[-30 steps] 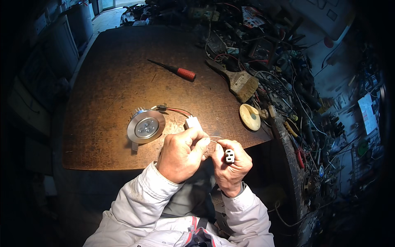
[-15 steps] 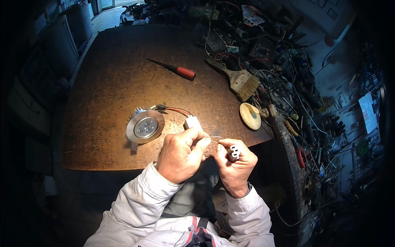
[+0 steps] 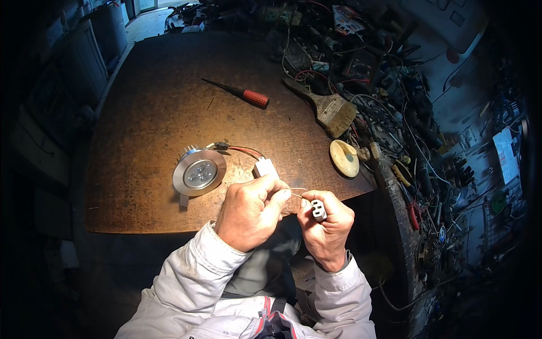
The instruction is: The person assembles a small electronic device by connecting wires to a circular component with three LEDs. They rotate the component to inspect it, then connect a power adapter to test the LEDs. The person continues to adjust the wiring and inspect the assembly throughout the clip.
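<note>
At the table's near edge, my left hand is closed in a pinch on thin wires, just below a small white driver box. My right hand grips a power-cord connector, its three-slot face turned up, while thumb and forefinger pinch near the wires' other end. The wires span the short gap between both hands; their ends are hidden by my fingers. From the box, red and black leads run to a round LED downlight with a silver rim, lying face up to the left.
A red-handled screwdriver lies farther back on the brown wooden table. Toward the right edge are a wide, worn brush and a cream-coloured round disc. Beyond them spreads a heap of tangled cables and parts.
The connector in my right hand has tilted, so its slotted face shows more fully. My right fingers have shifted slightly along the wires; my left hand stays almost in place.
</note>
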A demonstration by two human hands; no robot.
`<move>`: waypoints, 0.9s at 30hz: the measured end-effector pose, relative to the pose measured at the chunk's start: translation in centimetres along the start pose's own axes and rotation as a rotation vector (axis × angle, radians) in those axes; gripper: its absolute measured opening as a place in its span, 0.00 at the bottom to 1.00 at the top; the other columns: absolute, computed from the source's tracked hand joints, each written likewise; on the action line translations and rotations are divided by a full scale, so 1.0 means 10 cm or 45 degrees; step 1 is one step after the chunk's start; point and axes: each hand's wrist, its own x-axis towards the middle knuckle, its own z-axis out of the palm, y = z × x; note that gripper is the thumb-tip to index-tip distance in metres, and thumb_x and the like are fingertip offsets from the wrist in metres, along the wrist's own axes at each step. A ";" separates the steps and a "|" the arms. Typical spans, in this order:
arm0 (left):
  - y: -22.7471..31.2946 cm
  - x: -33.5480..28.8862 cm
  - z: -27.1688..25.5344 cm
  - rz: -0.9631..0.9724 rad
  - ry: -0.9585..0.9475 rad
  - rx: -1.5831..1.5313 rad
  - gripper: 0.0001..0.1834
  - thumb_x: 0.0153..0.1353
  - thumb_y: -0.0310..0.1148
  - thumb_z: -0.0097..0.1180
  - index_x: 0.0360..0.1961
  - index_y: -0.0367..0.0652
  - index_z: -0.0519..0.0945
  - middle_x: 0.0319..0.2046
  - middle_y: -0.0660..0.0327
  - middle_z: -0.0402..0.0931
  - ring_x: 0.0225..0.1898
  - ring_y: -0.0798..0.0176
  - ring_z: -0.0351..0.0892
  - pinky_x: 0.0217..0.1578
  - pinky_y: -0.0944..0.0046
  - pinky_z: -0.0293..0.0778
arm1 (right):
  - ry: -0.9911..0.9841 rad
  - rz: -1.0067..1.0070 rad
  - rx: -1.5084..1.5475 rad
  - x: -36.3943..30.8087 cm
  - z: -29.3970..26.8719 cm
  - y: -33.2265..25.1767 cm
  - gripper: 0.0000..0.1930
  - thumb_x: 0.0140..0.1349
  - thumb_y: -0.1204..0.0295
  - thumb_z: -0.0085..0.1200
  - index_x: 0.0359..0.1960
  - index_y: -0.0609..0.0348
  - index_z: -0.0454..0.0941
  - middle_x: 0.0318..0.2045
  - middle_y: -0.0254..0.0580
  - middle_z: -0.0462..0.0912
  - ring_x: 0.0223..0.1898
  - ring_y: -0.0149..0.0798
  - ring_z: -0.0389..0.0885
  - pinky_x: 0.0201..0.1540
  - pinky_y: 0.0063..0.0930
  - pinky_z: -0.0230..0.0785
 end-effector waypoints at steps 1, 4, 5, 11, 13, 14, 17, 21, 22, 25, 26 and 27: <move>0.00 0.00 0.00 -0.003 -0.001 0.007 0.04 0.70 0.26 0.65 0.40 0.35 0.86 0.24 0.51 0.85 0.24 0.61 0.88 0.27 0.60 0.78 | -0.015 -0.030 -0.009 0.02 -0.02 -0.01 0.12 0.54 0.85 0.67 0.40 0.65 0.86 0.27 0.44 0.85 0.25 0.37 0.85 0.30 0.29 0.76; -0.06 0.00 0.02 0.093 0.053 0.019 0.04 0.70 0.26 0.65 0.40 0.35 0.86 0.24 0.50 0.85 0.25 0.60 0.88 0.27 0.59 0.79 | -0.045 -0.069 -0.022 0.03 -0.04 0.03 0.11 0.55 0.85 0.67 0.41 0.65 0.86 0.27 0.44 0.86 0.27 0.37 0.87 0.32 0.29 0.77; -0.06 0.00 0.02 0.064 0.042 0.019 0.04 0.70 0.26 0.65 0.39 0.34 0.86 0.25 0.50 0.85 0.25 0.59 0.88 0.28 0.59 0.79 | -0.050 -0.071 -0.025 0.03 -0.05 0.05 0.11 0.55 0.85 0.66 0.41 0.66 0.85 0.27 0.44 0.86 0.27 0.37 0.87 0.32 0.28 0.77; -0.02 -0.01 0.01 0.010 0.020 -0.004 0.05 0.70 0.25 0.65 0.39 0.34 0.86 0.25 0.49 0.85 0.25 0.59 0.88 0.28 0.59 0.79 | -0.041 -0.036 0.068 -0.01 -0.04 0.10 0.09 0.58 0.84 0.67 0.40 0.65 0.85 0.27 0.44 0.86 0.27 0.36 0.87 0.32 0.28 0.77; -0.03 -0.01 0.00 0.057 0.024 0.007 0.04 0.70 0.25 0.65 0.39 0.33 0.86 0.25 0.49 0.85 0.25 0.59 0.88 0.28 0.59 0.79 | -0.055 -0.053 0.064 0.00 -0.05 0.10 0.08 0.58 0.84 0.67 0.39 0.65 0.85 0.27 0.45 0.86 0.27 0.35 0.87 0.31 0.28 0.76; -0.02 0.00 0.00 0.048 0.014 0.009 0.04 0.70 0.25 0.65 0.39 0.33 0.86 0.24 0.50 0.85 0.24 0.60 0.88 0.27 0.60 0.79 | -0.062 -0.058 0.062 0.00 -0.06 0.11 0.08 0.58 0.84 0.67 0.39 0.65 0.85 0.27 0.45 0.86 0.26 0.35 0.86 0.31 0.28 0.76; 0.02 0.00 -0.01 0.007 -0.028 0.006 0.04 0.72 0.24 0.64 0.39 0.33 0.85 0.24 0.55 0.84 0.24 0.65 0.86 0.27 0.63 0.78 | -0.027 -0.028 0.066 0.00 -0.04 0.11 0.06 0.59 0.84 0.68 0.37 0.64 0.85 0.27 0.41 0.86 0.26 0.31 0.85 0.30 0.26 0.75; 0.01 -0.01 -0.02 -0.061 -0.056 -0.062 0.05 0.75 0.23 0.61 0.40 0.32 0.84 0.27 0.63 0.83 0.26 0.73 0.82 0.28 0.69 0.77 | -0.082 0.232 0.200 -0.03 -0.06 0.09 0.12 0.60 0.80 0.69 0.44 0.64 0.83 0.25 0.32 0.82 0.24 0.25 0.76 0.28 0.23 0.69; 0.00 -0.02 -0.02 -0.074 -0.049 -0.090 0.05 0.75 0.23 0.61 0.41 0.32 0.83 0.27 0.64 0.83 0.26 0.73 0.81 0.29 0.69 0.77 | -0.128 0.330 0.233 -0.02 -0.11 0.06 0.14 0.60 0.79 0.69 0.47 0.64 0.82 0.24 0.30 0.81 0.24 0.24 0.74 0.28 0.22 0.68; -0.01 -0.01 -0.02 -0.085 -0.064 -0.068 0.04 0.75 0.23 0.60 0.41 0.33 0.83 0.28 0.65 0.82 0.27 0.74 0.81 0.30 0.70 0.77 | -0.244 0.370 0.297 0.00 -0.31 0.09 0.20 0.63 0.74 0.65 0.56 0.66 0.79 0.29 0.33 0.80 0.28 0.25 0.73 0.33 0.23 0.69; -0.02 -0.01 -0.01 -0.071 -0.055 -0.065 0.04 0.75 0.23 0.60 0.40 0.33 0.83 0.28 0.65 0.82 0.27 0.74 0.81 0.30 0.70 0.77 | -0.280 0.367 0.276 0.00 -0.37 0.10 0.19 0.64 0.75 0.64 0.56 0.66 0.78 0.32 0.36 0.80 0.30 0.26 0.75 0.35 0.24 0.71; -0.03 -0.01 0.00 -0.057 -0.046 -0.063 0.04 0.75 0.22 0.60 0.40 0.33 0.83 0.28 0.65 0.82 0.27 0.74 0.80 0.30 0.70 0.77 | -0.315 0.364 0.254 0.00 -0.42 0.11 0.18 0.65 0.77 0.63 0.56 0.67 0.78 0.34 0.39 0.81 0.32 0.28 0.77 0.37 0.25 0.73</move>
